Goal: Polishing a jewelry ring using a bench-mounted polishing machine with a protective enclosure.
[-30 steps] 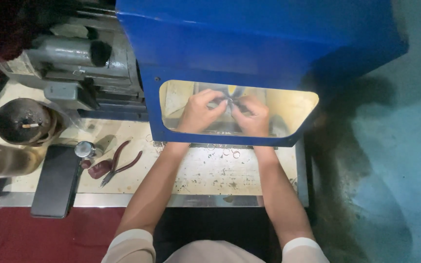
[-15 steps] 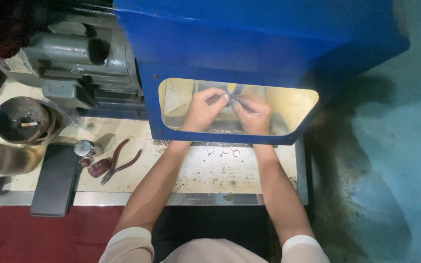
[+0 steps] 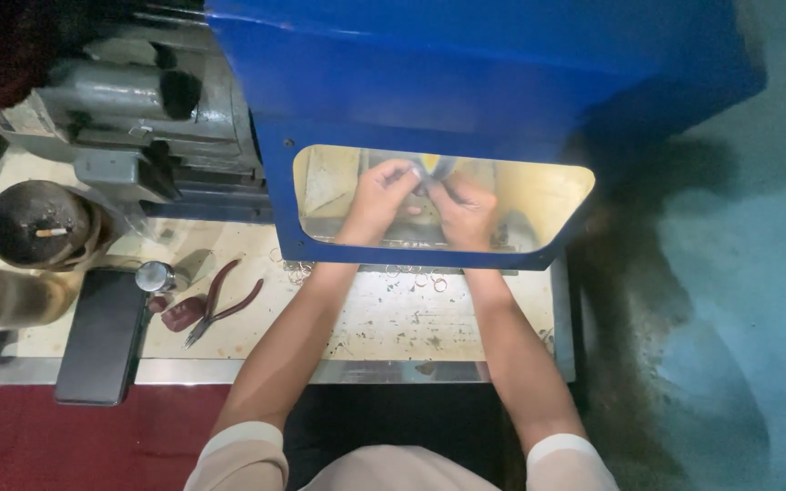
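I've got a small thin metal piece (image 3: 425,175), greyish, pinched between both hands' fingertips, up inside lit yellow window of blue machine guard (image 3: 502,100), shape too blurry to tell

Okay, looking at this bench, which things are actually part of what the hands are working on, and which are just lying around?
In use: left hand and right hand, meeting on a small piece too blurred to identify, behind the blue guard's window.

Lying about: red-handled pliers, black phone, small rings, dark round pot.

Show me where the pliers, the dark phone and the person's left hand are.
pliers (image 3: 220,305), head view, on the red handles.
dark phone (image 3: 102,336), head view, middle of its back.
left hand (image 3: 379,198), head view, back of the hand.
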